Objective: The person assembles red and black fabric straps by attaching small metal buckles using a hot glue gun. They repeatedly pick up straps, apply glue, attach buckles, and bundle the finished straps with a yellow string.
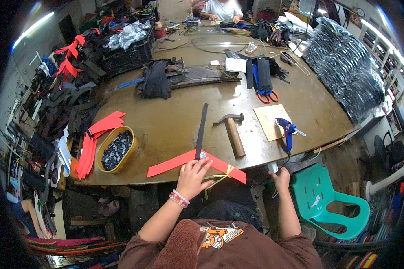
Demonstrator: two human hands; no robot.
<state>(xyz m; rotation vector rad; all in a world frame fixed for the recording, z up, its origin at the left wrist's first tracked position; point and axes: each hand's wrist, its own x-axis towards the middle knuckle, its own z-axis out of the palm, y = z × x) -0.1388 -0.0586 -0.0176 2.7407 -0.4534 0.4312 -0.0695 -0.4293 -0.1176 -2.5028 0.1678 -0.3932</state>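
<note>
My left hand (194,178), with a beaded bracelet, lies on a bent red strip (170,164) at the table's front edge. Its fingers are stretched out, close to where a narrow black strap (202,127) meets the strip. A yellow ribbon (229,171) is tied round the strip's right arm. Below the table edge, my right hand (281,179) is closed on a black cord with a whitish piece (273,167) beside the fingers; the grip is partly hidden. That cord runs up to a blue glue gun (286,133) on a square light board (270,120).
A hammer (234,134) lies right of the strap. Left stand a yellow bowl (133,148) of small dark pieces and stacked red strips (88,152). Scissors (268,96) lie farther back. A green chair (314,188) stands at right. Another person (222,8) sits at the far end.
</note>
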